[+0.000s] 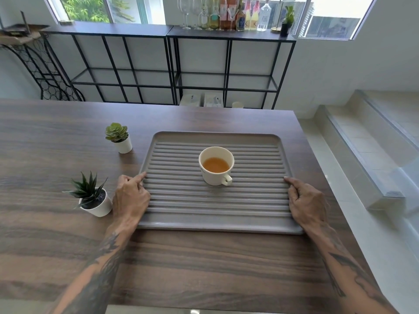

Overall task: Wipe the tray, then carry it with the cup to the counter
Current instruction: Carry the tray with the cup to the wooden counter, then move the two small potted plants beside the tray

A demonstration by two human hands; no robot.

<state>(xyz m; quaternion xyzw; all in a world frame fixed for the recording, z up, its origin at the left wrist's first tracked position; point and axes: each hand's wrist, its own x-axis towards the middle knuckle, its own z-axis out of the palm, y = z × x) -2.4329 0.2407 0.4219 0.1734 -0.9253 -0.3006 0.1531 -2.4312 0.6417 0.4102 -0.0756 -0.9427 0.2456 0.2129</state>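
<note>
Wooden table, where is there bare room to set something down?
Bare wood lies left of the succulent pot and spiky plant pot, and near the front edge. The grey ridged tray with the cup fills the right.

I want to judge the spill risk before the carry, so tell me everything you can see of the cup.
The cup is a cream, matte mug, ceramic by its look, with a small loop handle pointing toward the person and slightly right. It stands upright near the middle of the grey ribbed tray, touching only the ridges. Amber liquid fills it roughly halfway. It has no lid and no saucer. Neither hand touches it; both are at the tray's side edges.
</note>
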